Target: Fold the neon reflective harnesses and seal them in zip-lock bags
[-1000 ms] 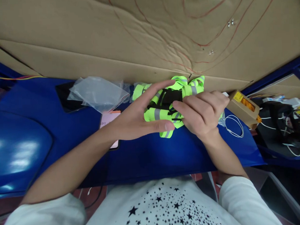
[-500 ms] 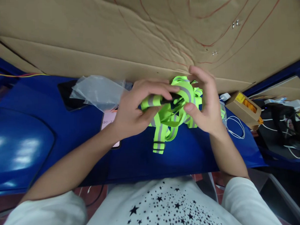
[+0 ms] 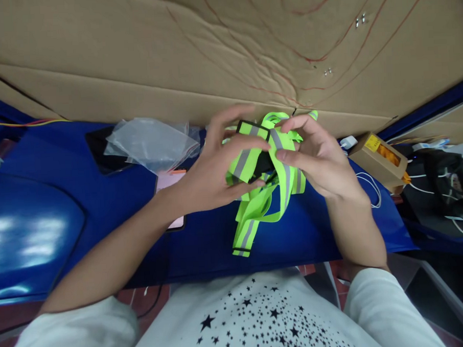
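A tangle of neon-green straps (image 3: pixel 286 184) with grey reflective stripes and black edging hangs between my hands over the blue table. My left hand (image 3: pixel 219 164) grips a wide, black-edged part of the straps between thumb and fingers, its index finger raised. Thumb and fingers of my right hand (image 3: pixel 318 154) pinch a strap at the upper right of the bundle. One strap end with a dark band reaches down toward the table's front edge. Part of the bundle is hidden behind the fingers.
Clear plastic bags (image 3: pixel 149 144) lie over a black flat object (image 3: pixel 100 148) at the left. A lit phone (image 3: pixel 176 223) is partly under my left wrist. At the right stand a small cardboard box (image 3: pixel 382 162) and a white cable (image 3: pixel 374 187). Brown cardboard (image 3: pixel 134 60) rises behind the blue table (image 3: pixel 204 246).
The black-edged part of the straps has turned up into view by my left hand. The hanging strap end sits slightly lower, and my right hand now pinches a strap.
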`<state>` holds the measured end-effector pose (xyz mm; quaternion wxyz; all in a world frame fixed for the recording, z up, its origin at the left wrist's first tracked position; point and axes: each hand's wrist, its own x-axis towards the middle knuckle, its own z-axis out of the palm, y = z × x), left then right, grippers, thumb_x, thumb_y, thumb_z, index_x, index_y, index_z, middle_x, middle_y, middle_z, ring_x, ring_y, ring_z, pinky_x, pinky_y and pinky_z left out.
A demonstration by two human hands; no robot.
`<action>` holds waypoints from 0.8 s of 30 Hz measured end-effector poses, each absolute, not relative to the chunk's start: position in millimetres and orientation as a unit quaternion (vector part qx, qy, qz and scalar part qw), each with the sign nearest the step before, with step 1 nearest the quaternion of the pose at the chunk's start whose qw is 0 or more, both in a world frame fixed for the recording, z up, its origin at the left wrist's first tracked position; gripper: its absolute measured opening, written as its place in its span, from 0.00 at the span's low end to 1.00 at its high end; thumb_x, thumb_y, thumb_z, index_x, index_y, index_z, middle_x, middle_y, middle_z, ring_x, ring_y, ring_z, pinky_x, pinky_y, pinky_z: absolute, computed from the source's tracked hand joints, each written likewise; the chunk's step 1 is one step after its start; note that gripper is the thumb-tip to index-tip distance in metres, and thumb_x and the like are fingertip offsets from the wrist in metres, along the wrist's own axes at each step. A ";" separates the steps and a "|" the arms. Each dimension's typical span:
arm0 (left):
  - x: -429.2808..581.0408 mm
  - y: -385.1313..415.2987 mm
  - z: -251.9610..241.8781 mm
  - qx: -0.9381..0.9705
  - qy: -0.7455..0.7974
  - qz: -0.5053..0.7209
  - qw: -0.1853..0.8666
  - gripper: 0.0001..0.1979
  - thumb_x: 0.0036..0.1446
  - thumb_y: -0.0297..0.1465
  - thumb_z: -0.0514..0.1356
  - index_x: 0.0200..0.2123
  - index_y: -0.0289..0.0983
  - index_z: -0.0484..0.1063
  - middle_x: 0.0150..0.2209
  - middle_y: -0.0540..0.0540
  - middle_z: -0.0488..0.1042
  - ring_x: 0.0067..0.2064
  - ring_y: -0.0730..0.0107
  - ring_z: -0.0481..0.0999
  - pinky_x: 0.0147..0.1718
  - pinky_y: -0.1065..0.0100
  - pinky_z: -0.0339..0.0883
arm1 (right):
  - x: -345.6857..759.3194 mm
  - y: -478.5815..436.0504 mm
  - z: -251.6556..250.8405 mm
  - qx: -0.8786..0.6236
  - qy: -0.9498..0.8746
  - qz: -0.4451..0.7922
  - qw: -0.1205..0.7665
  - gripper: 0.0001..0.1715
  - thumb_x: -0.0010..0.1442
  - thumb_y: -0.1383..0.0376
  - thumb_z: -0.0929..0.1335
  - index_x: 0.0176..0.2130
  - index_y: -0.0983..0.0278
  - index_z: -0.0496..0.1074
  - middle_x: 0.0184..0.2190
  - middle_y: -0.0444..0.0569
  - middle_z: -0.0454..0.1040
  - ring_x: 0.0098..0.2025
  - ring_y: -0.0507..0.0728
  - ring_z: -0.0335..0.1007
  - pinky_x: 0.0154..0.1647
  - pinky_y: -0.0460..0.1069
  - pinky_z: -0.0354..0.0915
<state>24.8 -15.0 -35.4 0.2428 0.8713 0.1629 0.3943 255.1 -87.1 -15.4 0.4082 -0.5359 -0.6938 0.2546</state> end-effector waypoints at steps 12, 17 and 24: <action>34.9 -21.5 -52.2 0.822 0.305 0.403 0.262 0.30 0.60 0.34 0.65 0.63 0.44 0.58 0.61 0.42 0.71 0.56 0.56 0.79 0.53 0.57 0.74 | 240.0 -86.9 -19.1 -0.548 -0.749 0.145 0.342 0.30 0.62 0.55 0.73 0.60 0.60 0.66 0.61 0.56 0.70 0.65 0.66 0.66 0.67 0.62 0.64; 31.6 -21.9 -43.0 0.817 0.329 0.425 0.210 0.29 0.56 0.28 0.66 0.60 0.41 0.62 0.57 0.44 0.72 0.45 0.62 0.80 0.40 0.62 0.75 | 251.5 -80.2 -21.6 -0.577 -0.740 0.127 0.321 0.27 0.54 0.67 0.71 0.54 0.63 0.71 0.52 0.54 0.76 0.54 0.65 0.73 0.58 0.60 0.68; 29.5 -4.6 -49.6 0.782 0.295 0.479 0.268 0.26 0.64 0.41 0.65 0.59 0.47 0.57 0.47 0.48 0.72 0.40 0.68 0.76 0.35 0.66 0.72 | 279.1 -62.9 -21.1 -0.573 -0.586 0.420 0.391 0.07 0.58 0.60 0.70 0.38 0.59 0.74 0.25 0.40 0.69 0.24 0.54 0.69 0.34 0.52 0.68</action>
